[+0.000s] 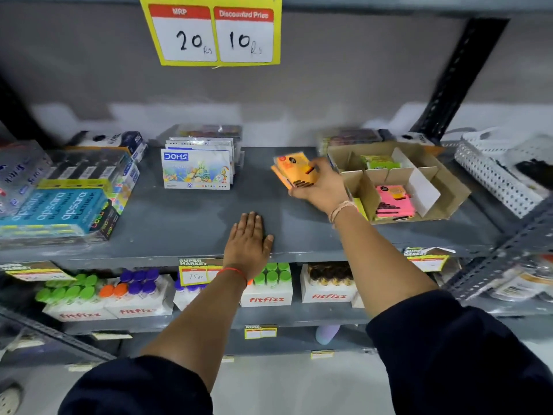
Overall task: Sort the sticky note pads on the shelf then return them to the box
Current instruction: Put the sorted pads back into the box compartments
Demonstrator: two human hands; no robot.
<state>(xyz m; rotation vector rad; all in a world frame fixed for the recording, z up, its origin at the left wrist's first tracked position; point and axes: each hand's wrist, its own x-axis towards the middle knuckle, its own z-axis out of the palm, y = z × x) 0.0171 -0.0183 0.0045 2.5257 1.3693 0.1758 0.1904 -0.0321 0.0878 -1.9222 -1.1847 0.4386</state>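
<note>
My right hand [321,187] grips a small stack of orange sticky note pads [296,170] just above the grey shelf [185,217], left of the cardboard box [449,191]. The box has dividers. A green pad [379,162] lies in its back compartment and pink pads [393,202] fill a front one. My left hand [250,239] rests flat, palm down, on the shelf near its front edge, holding nothing.
DOMS colour boxes [197,169] stand at the shelf's middle back. Apsara pencil packs [57,211] are stacked at the left. A white perforated basket [502,175] sits right of the box. Fitfizz bottle trays [266,290] line the lower shelf. A yellow price sign [211,31] hangs overhead.
</note>
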